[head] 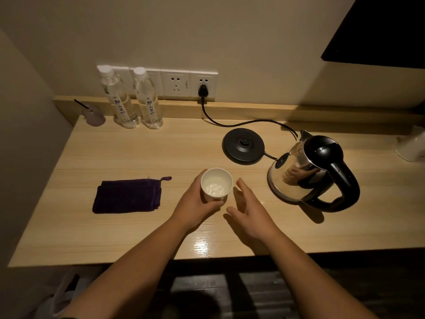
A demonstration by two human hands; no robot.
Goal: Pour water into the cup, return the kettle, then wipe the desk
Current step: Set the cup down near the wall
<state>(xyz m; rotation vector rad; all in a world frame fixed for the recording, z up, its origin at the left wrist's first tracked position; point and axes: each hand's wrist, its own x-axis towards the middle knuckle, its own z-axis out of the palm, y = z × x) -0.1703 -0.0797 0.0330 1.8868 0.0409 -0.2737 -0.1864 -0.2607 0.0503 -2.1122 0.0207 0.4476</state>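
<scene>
Left hand (195, 201) grips the cup (216, 184); right hand (249, 214) open just beside it.
Kettle (310, 171) stands off its base (243, 146); the cup's contents are hard to make out.

My left hand (195, 203) wraps the white cup (216, 184), which stands on the bench (138, 153); my right hand (249, 214) hovers spread just beside it. The kettle (310, 171) sits off its base (243, 146); a folded purple cloth (127, 195) lies left.
</scene>
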